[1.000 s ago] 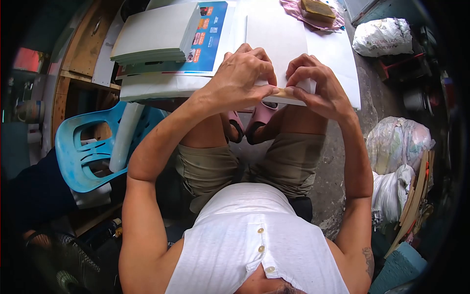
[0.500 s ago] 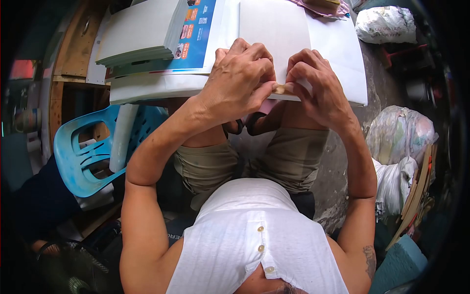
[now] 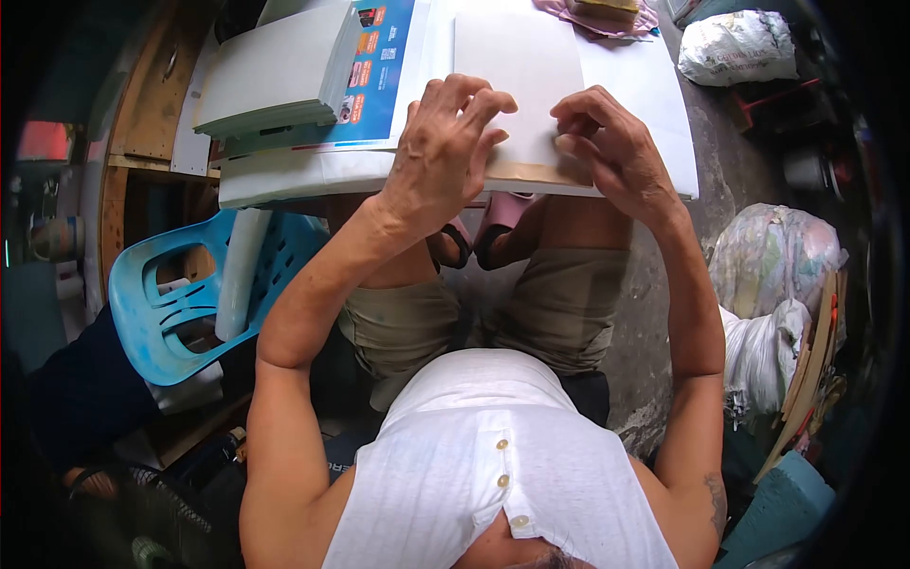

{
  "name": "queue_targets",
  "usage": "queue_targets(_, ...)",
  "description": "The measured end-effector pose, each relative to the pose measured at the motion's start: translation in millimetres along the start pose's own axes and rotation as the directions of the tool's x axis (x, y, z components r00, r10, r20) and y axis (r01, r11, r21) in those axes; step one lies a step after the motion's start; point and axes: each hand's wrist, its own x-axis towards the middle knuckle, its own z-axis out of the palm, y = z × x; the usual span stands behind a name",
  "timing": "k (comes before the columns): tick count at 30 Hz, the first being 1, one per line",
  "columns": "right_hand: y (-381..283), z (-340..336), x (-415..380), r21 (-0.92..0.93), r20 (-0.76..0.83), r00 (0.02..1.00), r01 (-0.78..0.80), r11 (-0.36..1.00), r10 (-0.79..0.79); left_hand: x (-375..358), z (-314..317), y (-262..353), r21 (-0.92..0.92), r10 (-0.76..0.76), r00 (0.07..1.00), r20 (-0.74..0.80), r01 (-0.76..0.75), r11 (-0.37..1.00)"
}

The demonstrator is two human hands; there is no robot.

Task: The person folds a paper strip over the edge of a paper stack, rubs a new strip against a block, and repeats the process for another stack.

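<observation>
A pale rectangular sheet or pad [image 3: 521, 81] lies on the white-covered table [image 3: 640, 104], with a brown strip [image 3: 536, 172] along its near edge. Over the left side of this edge is my left hand [image 3: 444, 142], its fingers apart and holding nothing. My right hand [image 3: 616, 147] is at the right end of the strip, fingers curled but apart, with nothing between them. Whether its lower fingers touch the strip I cannot tell.
A thick stack of pale sheets [image 3: 275, 71] rests on a blue printed sheet [image 3: 384, 85] at the left. A pink cloth [image 3: 635, 21] lies at the back. Beside the table are a blue plastic chair [image 3: 133, 294] and white sacks [image 3: 739, 47].
Both hands have opened and let go of the brown strip. My left hand has moved left, and the strip now lies flat in view along the near edge.
</observation>
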Motion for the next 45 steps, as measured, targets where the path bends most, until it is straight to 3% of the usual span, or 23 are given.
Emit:
queue_targets(3, 6, -4, -12, 0.121, -0.080, 0.996, -0.034, 0.992, 0.044, -11, -1, 20, 0.032, 0.138, 0.981, -0.135, -0.135, 0.990)
queue_targets(7, -8, -4, -25, 0.024, -0.088, 0.996, 0.007, 1.000, -0.005, -38, 10, 38, 0.036, 0.344, 0.939, -0.024, -0.343, 0.939)
queue_targets(12, -12, -5, -18, 0.129, -0.025, 0.988, -0.150, 0.980, 0.154, -42, 27, 35, 0.104, 0.361, 0.931, -0.061, -0.353, 0.930)
queue_targets(15, -15, -8, -9, -0.016, 0.015, 0.987, -0.162, 0.987, 0.162, -40, 25, 30, 0.091, 0.364, 0.928, -0.078, -0.357, 0.930)
queue_targets(18, -18, -10, -8, -0.027, 0.042, 0.979, -0.200, 0.979, 0.201, -40, 27, 23, 0.074, 0.377, 0.920, -0.105, -0.371, 0.926)
queue_targets(24, -10, -10, -7, 0.098, 0.039, 0.949, -0.316, 0.944, 0.314, -40, 28, 18, 0.027, 0.396, 0.909, -0.129, -0.396, 0.918)
queue_targets(27, -5, -12, -10, 0.136, 0.042, 0.968, -0.251, 0.958, 0.248, -37, 29, 16, 0.080, 0.432, 0.889, -0.152, -0.424, 0.902)
queue_targets(30, -9, -11, -16, -0.007, -0.008, 0.996, -0.088, 0.996, 0.088, -37, 31, 18, 0.124, 0.444, 0.880, -0.169, -0.428, 0.895)
queue_targets(39, -8, -13, -13, -0.006, 0.002, 0.981, -0.196, 0.981, 0.196, -47, -1, -8, 0.152, 0.476, 0.876, -0.084, -0.461, 0.874)
queue_targets(45, -4, -5, -19, -0.002, -0.056, 0.993, -0.102, 0.995, 0.102, -50, -12, -15, 0.148, 0.449, 0.890, -0.078, -0.435, 0.888)
